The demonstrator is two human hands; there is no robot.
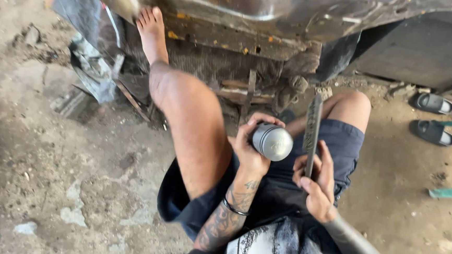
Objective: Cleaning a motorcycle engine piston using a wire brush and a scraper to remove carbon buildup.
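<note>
a rusted metal hulk [282, 13] loomed beyond both sets of fingers. the left hand [249, 146] had its fingers clamped round a grey metal cylinder [272, 141], whose inside was hidden. just beside it, the right hand [316, 187] gripped a flat file [311, 132] rising above its fingers.

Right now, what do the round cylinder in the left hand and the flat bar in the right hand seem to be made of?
The cylinder in the left hand looks like bare metal, perhaps aluminium: pale grey, dull sheen, grooved side. The flat bar in the right hand looks like dark steel, possibly a file: rough, matte, speckled face. Neither can be confirmed by look alone.
</note>
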